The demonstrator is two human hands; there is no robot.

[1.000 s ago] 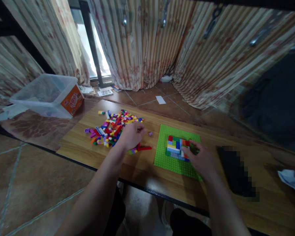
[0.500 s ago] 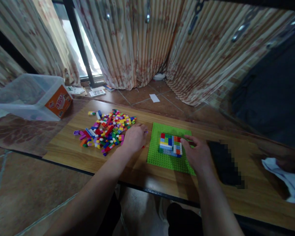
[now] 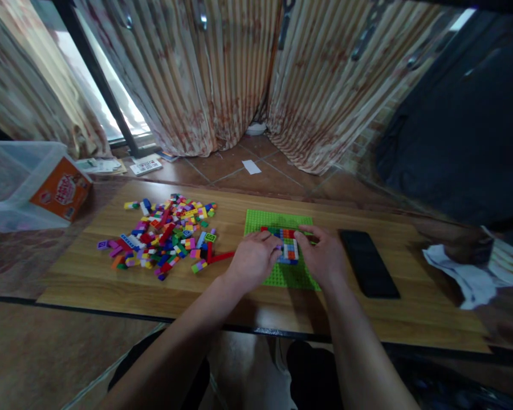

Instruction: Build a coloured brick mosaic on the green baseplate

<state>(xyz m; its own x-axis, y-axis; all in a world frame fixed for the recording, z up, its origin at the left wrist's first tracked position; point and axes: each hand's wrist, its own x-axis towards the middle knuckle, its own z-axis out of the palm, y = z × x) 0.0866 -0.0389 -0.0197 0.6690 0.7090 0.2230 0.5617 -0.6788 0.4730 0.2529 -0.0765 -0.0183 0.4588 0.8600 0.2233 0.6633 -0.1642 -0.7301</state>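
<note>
My left hand (image 3: 256, 259) is over the left part of a flat build of colourful toy bricks (image 3: 289, 250), hiding much of it. Its closed fingers pinch a small purple brick (image 3: 279, 248). The build sits on a green studded baseplate (image 3: 297, 279). At the build's right side is my right hand (image 3: 325, 256), its thumb and fingers apart and the fingertips at the red corner. Red long bricks (image 3: 220, 257) lie on the wooden table just left of my left hand.
A heap of loose toy bricks (image 3: 166, 239) covers the table's left half. To the right lies a black phone (image 3: 367, 265), with a white crumpled cloth or paper (image 3: 461, 279) beyond it. A clear plastic bin (image 3: 12, 182) with an orange label stands at the far left.
My left hand has moved right, from beside the loose bricks to over the build, with the small purple brick. My right hand stays at the build's right side. The view has shifted right.
</note>
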